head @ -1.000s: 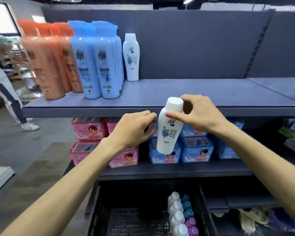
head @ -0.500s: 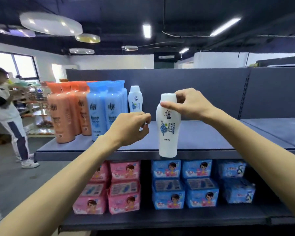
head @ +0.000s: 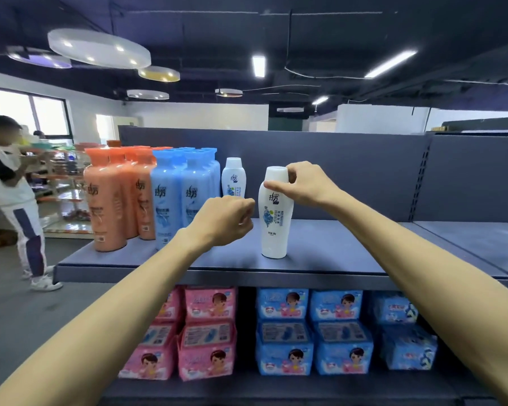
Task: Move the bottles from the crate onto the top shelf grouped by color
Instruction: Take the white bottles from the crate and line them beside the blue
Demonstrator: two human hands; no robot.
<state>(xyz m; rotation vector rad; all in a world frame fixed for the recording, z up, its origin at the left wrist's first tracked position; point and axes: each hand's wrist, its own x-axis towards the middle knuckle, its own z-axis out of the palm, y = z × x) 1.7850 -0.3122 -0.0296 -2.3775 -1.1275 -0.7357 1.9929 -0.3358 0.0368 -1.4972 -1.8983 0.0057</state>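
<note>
Your right hand (head: 305,186) pinched the white bottle (head: 274,218) at its cap, thumb and fingertips curled round the neck. The bottle stood upright, label toward you, near the front edge of the top shelf (head: 349,256). Its base was at shelf level; whether it was actually touching could not be told.

Your left hand (head: 223,221) was curled into a loose fist and held nothing. Its knuckles were just beside the bottle's left flank, and no contact showed.

A second white bottle (head: 233,178) stood further back on the same shelf, to the left of the held one. It was right beside a block of blue bottles (head: 182,197). Orange bottles (head: 112,200) stood left of the blue ones, against them.

On the shelf below lay pink packs (head: 206,332) at left and blue packs (head: 314,332) at right. Another person (head: 9,186) stood in the aisle at far left.
</note>
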